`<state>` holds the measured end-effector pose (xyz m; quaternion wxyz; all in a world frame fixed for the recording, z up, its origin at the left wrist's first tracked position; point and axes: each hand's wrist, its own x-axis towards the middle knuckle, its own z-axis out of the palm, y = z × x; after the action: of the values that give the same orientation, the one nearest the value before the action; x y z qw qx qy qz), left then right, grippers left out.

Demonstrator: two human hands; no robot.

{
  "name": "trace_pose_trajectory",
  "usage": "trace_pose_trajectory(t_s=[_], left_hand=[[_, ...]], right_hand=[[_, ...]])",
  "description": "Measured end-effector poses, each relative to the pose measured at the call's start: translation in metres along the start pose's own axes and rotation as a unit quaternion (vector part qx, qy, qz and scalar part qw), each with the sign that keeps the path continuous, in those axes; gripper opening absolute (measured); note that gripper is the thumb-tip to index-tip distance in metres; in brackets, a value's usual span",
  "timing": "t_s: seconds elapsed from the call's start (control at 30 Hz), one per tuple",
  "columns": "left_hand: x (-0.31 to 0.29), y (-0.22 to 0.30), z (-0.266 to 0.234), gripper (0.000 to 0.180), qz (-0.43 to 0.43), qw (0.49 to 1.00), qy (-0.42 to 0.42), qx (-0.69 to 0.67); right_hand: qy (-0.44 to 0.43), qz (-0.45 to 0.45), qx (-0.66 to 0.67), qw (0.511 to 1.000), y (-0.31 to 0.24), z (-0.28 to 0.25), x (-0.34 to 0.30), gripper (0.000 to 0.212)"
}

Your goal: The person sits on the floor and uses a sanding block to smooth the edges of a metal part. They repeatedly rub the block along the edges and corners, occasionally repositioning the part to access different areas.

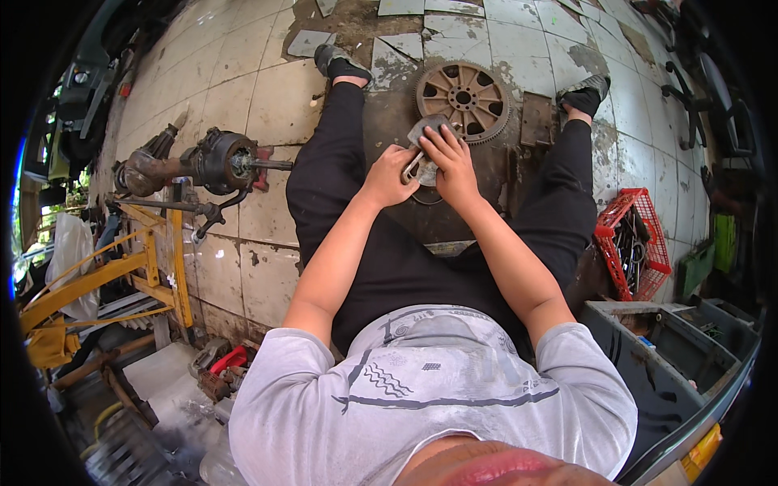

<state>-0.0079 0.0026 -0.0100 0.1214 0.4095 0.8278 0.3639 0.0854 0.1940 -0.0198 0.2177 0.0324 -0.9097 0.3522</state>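
My left hand (389, 175) is closed around a small metal part with a bent, rod-like edge (412, 168). My right hand (454, 166) lies over the same part from the right, its fingers stretched out and slightly apart. Beyond those fingertips sticks out a flat, dull grey piece (427, 126); its kind is unclear. What lies beneath the right palm is hidden. Just past both hands, between my outstretched legs, a brown toothed flywheel (442, 84) with spokes and a bolt-hole hub rests flat on the floor.
A rusty axle assembly (219, 160) stands at the left, by a yellow metal frame (176, 267). On the right are a red plastic basket (600, 231) of tools and a grey toolbox (620, 344). A dark rectangular metal piece (537, 119) lies near the flywheel. Broken floor tiles (401, 50) lie ahead.
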Motion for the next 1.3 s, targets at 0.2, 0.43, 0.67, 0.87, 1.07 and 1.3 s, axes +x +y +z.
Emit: trace_pose_trajectory(t_s=[0.2,0.43,0.67,0.87,1.07,1.3], left_hand=[[-0.009,-0.005,0.002,0.063,-0.003,1.000,0.026,-0.007],[-0.011,-0.010,0.005,0.043,0.002,0.997,0.066,-0.025],[-0.003,-0.016,0.004,0.047,0.034,0.998,0.013,0.046],[0.002,-0.007,0.001,0.057,0.069,0.996,-0.005,0.053],[-0.013,-0.014,0.010,0.055,0.063,0.994,0.059,0.066],[0.002,-0.011,-0.002,0.048,0.040,0.999,0.014,0.033]], right_hand=[[-0.045,-0.096,0.017,0.994,-0.020,-0.007,-0.009,0.067],[-0.038,-0.087,0.041,0.995,-0.028,-0.010,-0.016,0.067],[0.002,-0.078,-0.032,0.996,-0.012,-0.009,-0.004,0.064],[0.029,-0.002,-0.032,0.999,0.001,-0.004,0.006,0.058],[-0.025,-0.099,0.007,0.995,-0.033,-0.010,-0.013,0.060],[-0.012,-0.063,0.004,0.998,-0.017,-0.005,-0.012,0.062]])
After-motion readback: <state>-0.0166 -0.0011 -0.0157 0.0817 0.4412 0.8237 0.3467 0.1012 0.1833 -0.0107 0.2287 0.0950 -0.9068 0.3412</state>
